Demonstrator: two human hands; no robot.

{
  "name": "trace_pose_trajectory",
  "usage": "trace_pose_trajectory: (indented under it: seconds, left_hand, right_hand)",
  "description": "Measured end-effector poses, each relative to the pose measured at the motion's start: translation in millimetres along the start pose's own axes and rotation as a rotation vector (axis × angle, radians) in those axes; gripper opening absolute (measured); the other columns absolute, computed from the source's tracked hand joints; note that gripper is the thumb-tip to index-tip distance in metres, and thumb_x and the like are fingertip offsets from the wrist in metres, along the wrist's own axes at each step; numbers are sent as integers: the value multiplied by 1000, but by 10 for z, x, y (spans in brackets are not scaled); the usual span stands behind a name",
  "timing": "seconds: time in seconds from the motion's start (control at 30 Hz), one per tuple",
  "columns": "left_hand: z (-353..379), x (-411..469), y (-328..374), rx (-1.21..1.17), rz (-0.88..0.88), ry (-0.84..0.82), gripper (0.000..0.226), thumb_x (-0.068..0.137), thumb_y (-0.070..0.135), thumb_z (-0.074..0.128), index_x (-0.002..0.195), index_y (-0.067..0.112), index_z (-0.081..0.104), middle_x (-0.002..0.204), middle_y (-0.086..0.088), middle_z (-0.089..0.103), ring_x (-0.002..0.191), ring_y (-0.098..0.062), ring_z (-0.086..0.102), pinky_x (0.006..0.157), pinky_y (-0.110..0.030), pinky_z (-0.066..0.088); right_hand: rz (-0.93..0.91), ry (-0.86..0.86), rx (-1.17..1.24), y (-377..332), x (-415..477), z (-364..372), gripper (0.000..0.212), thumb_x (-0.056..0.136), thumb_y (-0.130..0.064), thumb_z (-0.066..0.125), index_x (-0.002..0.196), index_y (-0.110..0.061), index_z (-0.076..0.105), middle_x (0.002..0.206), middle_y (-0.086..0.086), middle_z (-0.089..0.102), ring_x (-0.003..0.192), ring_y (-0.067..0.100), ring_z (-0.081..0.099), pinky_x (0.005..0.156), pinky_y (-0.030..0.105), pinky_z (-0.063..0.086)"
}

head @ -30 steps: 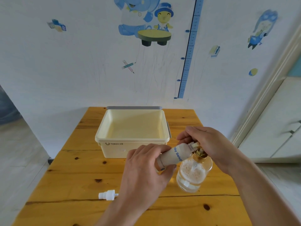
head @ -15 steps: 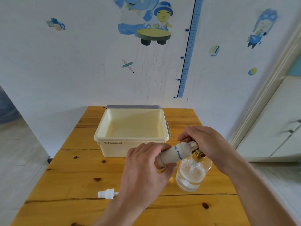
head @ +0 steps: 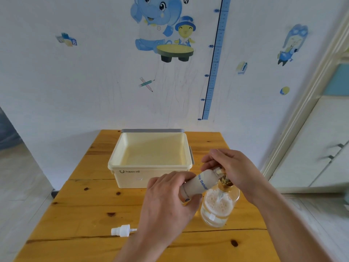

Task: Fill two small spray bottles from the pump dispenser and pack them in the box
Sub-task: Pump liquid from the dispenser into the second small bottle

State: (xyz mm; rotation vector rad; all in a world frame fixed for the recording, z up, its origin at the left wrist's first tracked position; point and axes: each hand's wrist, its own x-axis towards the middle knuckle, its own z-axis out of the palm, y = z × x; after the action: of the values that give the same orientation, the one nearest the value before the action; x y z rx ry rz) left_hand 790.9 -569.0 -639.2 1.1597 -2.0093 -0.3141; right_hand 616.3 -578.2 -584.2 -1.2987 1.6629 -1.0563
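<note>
My left hand grips a small white spray bottle with blue lettering, tilted so its open neck points at the pump spout. A clear glass pump dispenser with a gold collar stands on the wooden table, holding foamy liquid. My right hand sits curled over the pump head, fingers around it and the bottle's neck. The bottle's white spray cap lies on the table at the front left. The cream plastic box stands open behind, with nothing visible inside it. A second spray bottle is not in view.
A grey lid lies behind the box against the wall. The table's left edge drops to the floor. A white cabinet stands to the right.
Both hands, the bottle and the dispenser keep the same pose. Only the camera tilts slightly upward.
</note>
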Motion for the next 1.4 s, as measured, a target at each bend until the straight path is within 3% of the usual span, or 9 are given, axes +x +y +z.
trace_pose_trajectory:
  seconds: [0.1,0.3,0.57,0.63,0.73,0.9,1.1,1.23,1.4]
  left_hand:
    - [10,2,17,7,8,2,29,72,45,65,100,38,62,89,26,66,84,4,59,80,-17,40]
    - [-2,-4,32,16,5,-4,27,72,49,57,96,37,61,84,25,65,79,3,57,75,-13,39]
    - [-14,-30,38,16,-8,7,26,71,48,57,94,37,61,82,24,65,77,6,54,71,-9,35]
    - [-18,-39,41,9,-10,11,26,70,47,57,94,37,61,82,24,65,72,15,50,70,-9,35]
    - [-21,-56,29,3,-15,24,27,69,46,60,94,36,62,82,24,65,85,21,48,68,-9,34]
    - [-34,-83,9,7,-23,46,28,69,46,60,95,36,63,82,25,65,96,26,42,67,-8,34]
    - [-86,-124,-10,-40,-44,52,29,70,44,63,98,34,64,84,24,66,99,28,40,69,-9,35]
    - [-163,-193,-47,-143,-103,-28,27,75,46,64,101,41,61,94,29,63,104,8,50,82,-13,40]
    - [-213,-340,-99,-229,-196,-54,28,76,45,69,98,54,54,111,44,51,108,8,43,83,-2,32]
  right_hand:
    - [-11,20,5,17,9,-2,39,99,-41,46,86,-17,74,81,0,77,68,10,63,55,23,41]
    - [-88,67,55,-13,24,-6,50,97,-52,43,85,-15,74,78,1,77,74,13,68,80,37,54]
    - [-142,113,81,-13,-14,0,62,89,-65,37,82,-16,74,74,0,76,71,14,69,82,48,55]
    - [-167,122,105,-6,-10,-10,66,84,-67,36,82,-14,75,75,2,76,69,14,69,78,43,54]
    - [-206,122,125,15,1,-18,67,83,-67,38,84,-12,75,77,5,76,70,16,69,72,30,52]
    - [-248,115,100,32,9,-15,61,82,-65,41,86,-14,74,80,3,76,76,16,70,69,22,51]
    - [-403,248,-60,-8,-101,5,40,86,-58,47,82,-26,71,86,-7,73,85,19,68,79,47,56]
    - [-562,356,-123,-63,-266,67,17,90,-47,59,94,-34,69,100,-23,69,100,-5,62,77,23,53]
    - [-725,420,-81,44,-580,225,26,87,-40,57,109,-29,65,109,-17,66,100,9,66,78,17,52]
